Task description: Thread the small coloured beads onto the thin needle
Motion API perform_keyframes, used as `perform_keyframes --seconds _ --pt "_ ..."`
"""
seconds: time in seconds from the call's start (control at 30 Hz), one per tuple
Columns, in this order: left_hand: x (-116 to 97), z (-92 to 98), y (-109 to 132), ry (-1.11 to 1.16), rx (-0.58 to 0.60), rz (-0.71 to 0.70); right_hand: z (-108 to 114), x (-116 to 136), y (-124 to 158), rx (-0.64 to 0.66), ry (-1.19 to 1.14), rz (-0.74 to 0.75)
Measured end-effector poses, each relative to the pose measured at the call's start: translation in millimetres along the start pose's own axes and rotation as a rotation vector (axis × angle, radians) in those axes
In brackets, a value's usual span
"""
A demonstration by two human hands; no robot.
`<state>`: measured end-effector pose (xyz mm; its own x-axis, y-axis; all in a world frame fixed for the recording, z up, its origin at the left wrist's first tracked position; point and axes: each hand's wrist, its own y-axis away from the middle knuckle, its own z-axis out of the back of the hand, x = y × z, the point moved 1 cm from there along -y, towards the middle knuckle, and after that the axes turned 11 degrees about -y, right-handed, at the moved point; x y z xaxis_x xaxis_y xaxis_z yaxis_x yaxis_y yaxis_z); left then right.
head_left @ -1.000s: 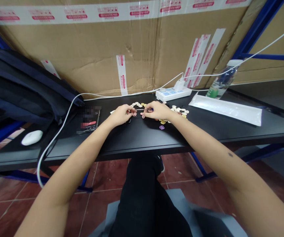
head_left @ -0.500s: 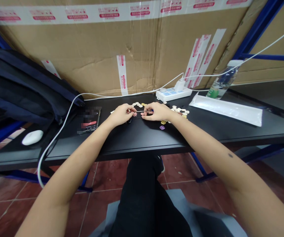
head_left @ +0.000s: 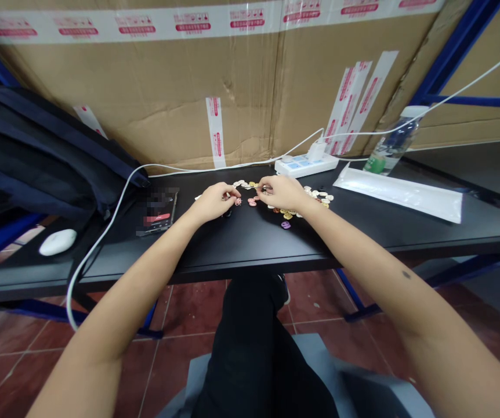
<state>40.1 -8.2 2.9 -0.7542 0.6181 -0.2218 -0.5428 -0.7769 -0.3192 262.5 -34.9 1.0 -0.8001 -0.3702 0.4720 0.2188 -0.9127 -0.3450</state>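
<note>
My left hand is pinched at the table's middle, with a small pink button-like piece at its fingertips. To its right, my right hand has thumb and fingers drawn together; what they hold, if anything, is too small to make out. Between the hands lie pink pieces on the black tabletop. White and yellow pieces form a curved row just behind the hands. More yellow pieces and a purple one lie under and in front of my right hand.
A loose group of pale pieces is right of my right hand. Behind stand a white power strip and a water bottle; a white packet lies before the bottle. Leftward are a phone-like dark item, white mouse and backpack.
My right hand has shifted slightly right and back, uncovering pink pieces on the table. The thin pale line that ran between my hands no longer shows there. My left hand stays put.
</note>
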Motion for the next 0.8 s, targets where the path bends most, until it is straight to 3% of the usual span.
perform_keyframes --seconds 0.4,0.8 --pt "1.8 -1.7 -0.1 0.004 -0.007 -0.002 -1.5 0.4 0.1 0.083 0.065 0.003" --pt "2.7 -1.4 0.2 -0.036 -0.027 0.031 5.2 -9.1 -3.4 -0.165 0.132 -0.093"
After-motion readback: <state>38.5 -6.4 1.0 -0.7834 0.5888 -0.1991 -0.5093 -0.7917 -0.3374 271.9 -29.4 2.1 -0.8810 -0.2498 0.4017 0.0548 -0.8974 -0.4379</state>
